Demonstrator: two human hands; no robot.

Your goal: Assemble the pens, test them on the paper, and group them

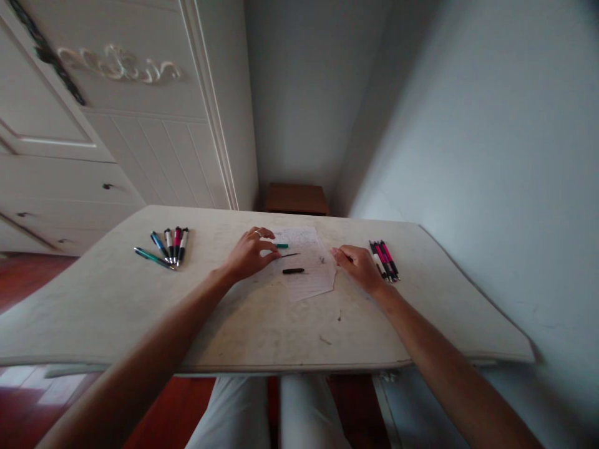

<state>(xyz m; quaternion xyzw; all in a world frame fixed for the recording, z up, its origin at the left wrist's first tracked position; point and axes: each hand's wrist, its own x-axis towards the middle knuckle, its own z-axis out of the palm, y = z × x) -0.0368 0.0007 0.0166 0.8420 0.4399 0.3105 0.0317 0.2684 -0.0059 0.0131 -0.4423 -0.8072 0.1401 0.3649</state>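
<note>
My left hand is over the left edge of a marked paper sheet, its fingers curved and a gap between thumb and fingers. A ring is on one finger. Beside the thumb tip lies a thin dark stick like a pen refill; whether they touch is unclear. A short teal pen piece lies near those fingertips. Closer to me on the paper is a short black pen part. My right hand is closed at the sheet's right edge, fingers curled and pinched; what it holds is hidden.
Several pens lie fanned at the table's left. More pens, pink, black and white, form a row right of my right hand. Small scraps lie near the table's front. A wall borders the right, a white cabinet the left.
</note>
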